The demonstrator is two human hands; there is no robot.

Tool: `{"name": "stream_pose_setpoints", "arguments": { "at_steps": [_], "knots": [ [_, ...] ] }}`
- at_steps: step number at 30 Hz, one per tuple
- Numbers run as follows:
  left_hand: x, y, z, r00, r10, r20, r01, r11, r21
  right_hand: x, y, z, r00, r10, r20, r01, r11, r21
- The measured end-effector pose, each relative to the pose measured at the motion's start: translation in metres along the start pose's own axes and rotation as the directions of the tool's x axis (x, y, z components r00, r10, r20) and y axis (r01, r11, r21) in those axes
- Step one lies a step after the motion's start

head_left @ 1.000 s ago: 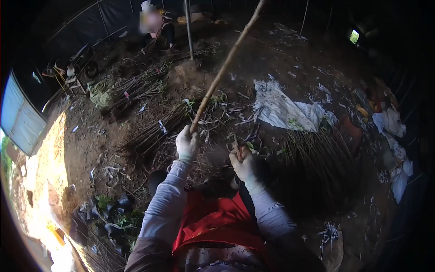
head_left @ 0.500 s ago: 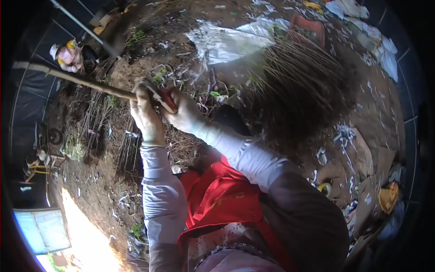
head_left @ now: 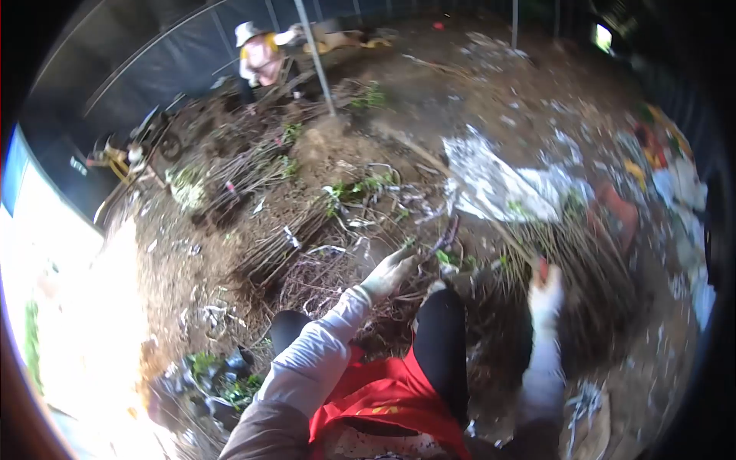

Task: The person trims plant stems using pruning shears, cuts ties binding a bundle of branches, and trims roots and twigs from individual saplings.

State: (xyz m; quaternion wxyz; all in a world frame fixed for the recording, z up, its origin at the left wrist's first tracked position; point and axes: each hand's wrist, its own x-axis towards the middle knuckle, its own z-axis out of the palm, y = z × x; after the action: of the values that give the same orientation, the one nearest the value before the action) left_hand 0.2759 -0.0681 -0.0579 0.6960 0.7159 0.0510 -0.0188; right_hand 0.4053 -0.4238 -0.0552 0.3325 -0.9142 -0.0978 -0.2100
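My left hand (head_left: 391, 272) reaches forward over the cut twigs and roots (head_left: 330, 272), its fingers stretched out and apart, with no stick in it. On the right, my right hand (head_left: 546, 295) is closed round a red-handled tool (head_left: 543, 268), whose working end is hard to make out. A long, blurred stick (head_left: 460, 184) runs from that hand up and left, across the edge of the white sheet (head_left: 498, 180). Under and beside the right hand lies a large bundle of thin sticks (head_left: 586, 264).
Another person (head_left: 261, 61) crouches at the back left near a metal pole (head_left: 316, 57). More stick bundles (head_left: 287, 241) lie left of centre. A reddish container (head_left: 616, 218) stands beyond the large bundle. Dark plastic with green leaves (head_left: 222, 383) is at lower left.
My hands, together at the stick half a second ago, have parted. The left let go of the stick and moved forward; the right swung right with the tool and stick. The view has turned back.
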Motion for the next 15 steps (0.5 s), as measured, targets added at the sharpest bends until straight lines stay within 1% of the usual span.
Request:
{"name": "stream_pose_setpoints", "arguments": {
  "at_steps": [1, 2, 3, 4, 5, 6, 7, 8, 9, 10, 11, 12, 13, 14, 15],
  "knots": [
    [-0.019, 0.012, -0.009, 0.995, -0.015, -0.095, 0.020, 0.999, 0.047, 0.005, 0.031, -0.018, 0.999, 0.025, -0.024, -0.026, 0.998, -0.050],
    [-0.017, -0.035, -0.041, 0.991, 0.056, -0.123, -0.037, 0.987, 0.156, 0.017, 0.066, -0.036, 0.997, 0.051, -0.052, -0.055, 0.995, -0.080],
    [-0.027, -0.046, -0.060, 0.981, -0.046, -0.190, 0.041, 0.999, -0.030, 0.029, 0.099, -0.053, 0.994, 0.077, -0.079, -0.085, 0.991, -0.108],
    [-0.040, -0.041, -0.078, 0.963, -0.161, -0.214, 0.142, 0.984, -0.103, 0.042, 0.133, -0.070, 0.989, 0.103, -0.107, -0.117, 0.984, -0.134],
    [-0.055, -0.052, -0.103, 0.984, 0.036, -0.177, 0.008, 0.970, 0.242, 0.056, 0.145, -0.095, 0.982, 0.110, -0.152, -0.151, 0.944, -0.293],
    [-0.071, -0.063, -0.127, 0.964, 0.231, -0.133, -0.120, 0.822, 0.556, 0.071, 0.156, -0.121, 0.974, 0.117, -0.196, -0.194, 0.876, -0.441],
    [-0.083, -0.057, -0.139, 0.934, -0.126, -0.333, 0.027, 0.958, -0.287, 0.082, 0.153, -0.141, 0.961, 0.059, -0.271, -0.221, 0.754, -0.619],
    [-0.100, -0.051, -0.153, 0.914, 0.075, -0.398, 0.019, 0.974, 0.228, 0.093, 0.147, -0.154, 0.945, 0.152, -0.290, -0.314, 0.674, -0.669],
    [-0.118, -0.028, -0.160, 0.869, 0.452, -0.203, 0.000, 0.409, 0.912, 0.097, 0.145, -0.154, 0.944, 0.068, -0.324, -0.285, 0.665, -0.690],
    [-0.127, -0.060, -0.191, 0.843, 0.424, -0.332, 0.017, 0.596, 0.803, 0.101, 0.145, -0.153, 0.939, -0.021, -0.343, -0.248, 0.651, -0.717],
    [-0.135, -0.058, -0.192, 0.751, 0.416, -0.512, -0.076, 0.826, 0.559, 0.103, 0.131, -0.143, 0.949, -0.025, -0.314, -0.204, 0.710, -0.674],
    [-0.146, -0.068, -0.207, 0.695, 0.515, -0.502, -0.059, 0.737, 0.674, 0.102, 0.113, -0.123, 0.961, -0.025, -0.275, -0.159, 0.762, -0.627],
    [-0.161, -0.065, -0.211, 0.724, 0.346, -0.597, 0.095, 0.808, 0.582, 0.101, 0.108, -0.098, 0.984, -0.053, -0.170, -0.034, 0.881, -0.472],
    [-0.174, -0.092, -0.235, 0.752, 0.460, -0.472, 0.190, 0.535, 0.823, 0.096, 0.103, -0.070, 0.994, -0.086, -0.065, 0.065, 0.958, -0.281],
    [-0.187, -0.112, -0.252, 0.711, 0.331, -0.620, -0.058, 0.907, 0.417, 0.088, 0.083, -0.038, 0.988, -0.155, 0.002, 0.154, 0.982, -0.106]
  ]
}}
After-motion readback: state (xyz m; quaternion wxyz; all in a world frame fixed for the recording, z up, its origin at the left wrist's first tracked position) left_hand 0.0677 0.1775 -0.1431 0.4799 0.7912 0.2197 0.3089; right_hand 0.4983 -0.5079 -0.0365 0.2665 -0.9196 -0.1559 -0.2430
